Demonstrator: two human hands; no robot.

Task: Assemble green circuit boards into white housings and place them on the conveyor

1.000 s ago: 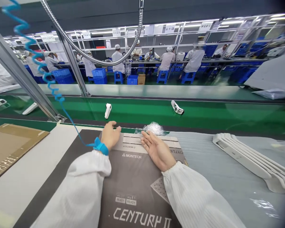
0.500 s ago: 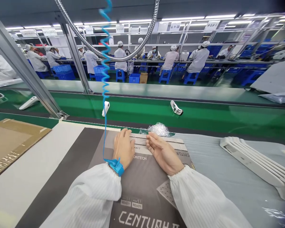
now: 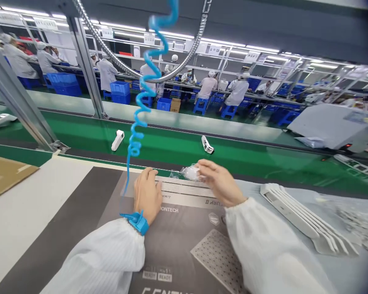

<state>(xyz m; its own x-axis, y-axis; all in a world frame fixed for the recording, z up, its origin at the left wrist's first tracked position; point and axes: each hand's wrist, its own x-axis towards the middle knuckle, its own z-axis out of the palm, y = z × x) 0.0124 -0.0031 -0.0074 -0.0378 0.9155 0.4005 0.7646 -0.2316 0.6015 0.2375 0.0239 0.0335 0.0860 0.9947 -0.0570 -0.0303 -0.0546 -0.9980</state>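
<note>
My left hand (image 3: 147,196) lies on the flat, dark grey printed cardboard (image 3: 184,245), fingers stretched forward and slightly apart. A blue wrist strap (image 3: 138,222) with a coiled blue cord (image 3: 149,73) circles that wrist. My right hand (image 3: 222,183) is over the cardboard's far edge, its fingers outstretched and loosely bent. Its fingertips are beside a crumpled clear plastic bag (image 3: 190,172); whether they touch it I cannot tell. Nothing shows in either hand.
White plastic shells (image 3: 303,216) lie stacked at right, by small parts in clear plastic (image 3: 355,222). White handheld devices (image 3: 117,140) sit on the green conveyor belt (image 3: 162,141) ahead. Brown cardboard (image 3: 9,173) lies left. A metal post (image 3: 86,65) and metal hose (image 3: 119,65) stand before people working beyond.
The view has turned to the right. My right hand has moved away from my left, past the cardboard's far edge beside the clear plastic bag. My left hand stays on the cardboard.
</note>
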